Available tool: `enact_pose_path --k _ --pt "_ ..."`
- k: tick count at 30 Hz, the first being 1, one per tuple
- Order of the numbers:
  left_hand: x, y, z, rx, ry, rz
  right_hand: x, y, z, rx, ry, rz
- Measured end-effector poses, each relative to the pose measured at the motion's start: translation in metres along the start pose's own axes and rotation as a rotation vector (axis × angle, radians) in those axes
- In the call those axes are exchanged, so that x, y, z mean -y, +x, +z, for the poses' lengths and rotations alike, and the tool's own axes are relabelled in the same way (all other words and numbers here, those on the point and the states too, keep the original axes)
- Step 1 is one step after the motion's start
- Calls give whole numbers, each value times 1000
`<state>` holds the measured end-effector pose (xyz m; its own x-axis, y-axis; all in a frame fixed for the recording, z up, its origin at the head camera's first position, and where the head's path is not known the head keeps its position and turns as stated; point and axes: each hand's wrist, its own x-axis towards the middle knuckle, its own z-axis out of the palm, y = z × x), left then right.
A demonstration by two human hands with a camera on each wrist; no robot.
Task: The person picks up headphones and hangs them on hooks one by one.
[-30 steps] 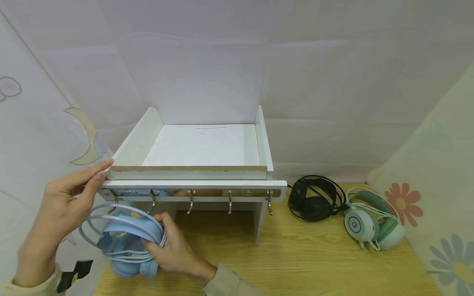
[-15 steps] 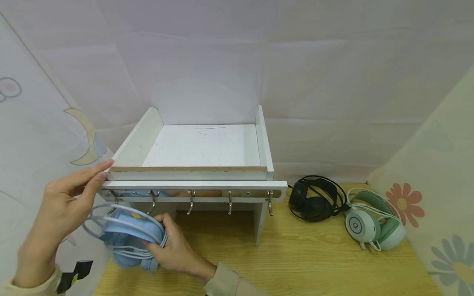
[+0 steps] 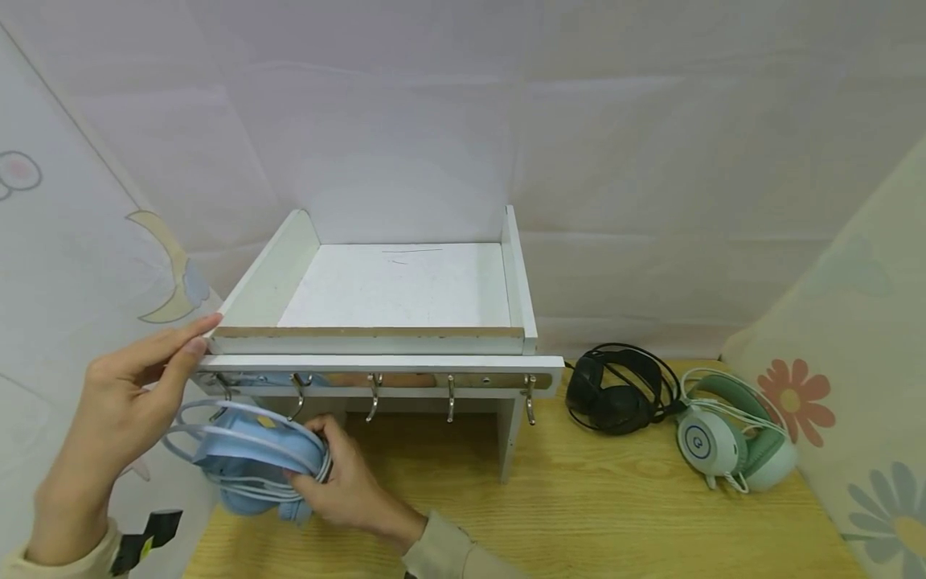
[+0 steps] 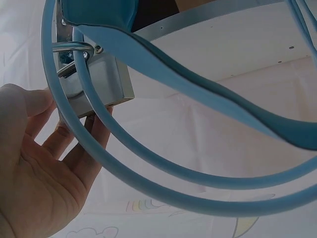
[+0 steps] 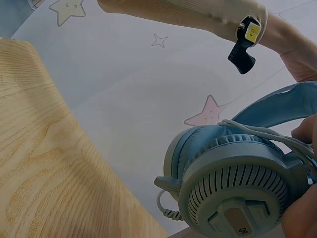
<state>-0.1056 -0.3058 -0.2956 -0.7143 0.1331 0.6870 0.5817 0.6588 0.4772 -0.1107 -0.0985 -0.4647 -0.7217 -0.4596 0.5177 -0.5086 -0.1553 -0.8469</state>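
Observation:
My right hand (image 3: 350,482) grips a pair of light blue headphones (image 3: 249,458) and their coiled cable (image 4: 143,181), in front of the left end of a hook rail (image 3: 383,384). A vented ear cup (image 5: 235,188) hangs lowest in the right wrist view. In the left wrist view, a metal hook (image 4: 74,47) crosses one cable loop, and the headband (image 4: 198,89) stretches away beside it. My left hand (image 3: 137,386) pinches the rail's left end between thumb and fingers.
The rail runs along the front of a white shelf (image 3: 260,273) on a wooden table (image 3: 579,515). Black headphones (image 3: 615,406) and green-and-white headphones (image 3: 712,442) lie on the table at right. Patterned cloth walls (image 3: 651,161) stand around it.
The blue headphones have tilted, their ear cups rising slightly, and they have shifted a little right with my right hand. My left hand stays at the rail's end.

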Motion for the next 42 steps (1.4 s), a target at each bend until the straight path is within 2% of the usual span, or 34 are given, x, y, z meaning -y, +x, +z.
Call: enact_pose_path --k 10,15,18,27,31,35,42 --pt "4 -1 2 -20 -21 37 -3 0 -5 -8 -95 -45" --pt "2 0 1 -11 -9 3 -3 -2 -7 8 -62 -26" --pt "4 -1 1 -18 -17 0 -1 -5 -9 11 -84 -11" --pt "3 0 4 -50 -34 31 7 -12 -12 -15 -235 6" --pt "3 0 5 -61 -31 40 15 -13 -15 -19 -246 -4" --pt "3 0 6 -65 -32 46 23 -14 -17 3 -206 5" --pt "1 0 6 -70 -25 46 28 -18 -23 26 -199 9"
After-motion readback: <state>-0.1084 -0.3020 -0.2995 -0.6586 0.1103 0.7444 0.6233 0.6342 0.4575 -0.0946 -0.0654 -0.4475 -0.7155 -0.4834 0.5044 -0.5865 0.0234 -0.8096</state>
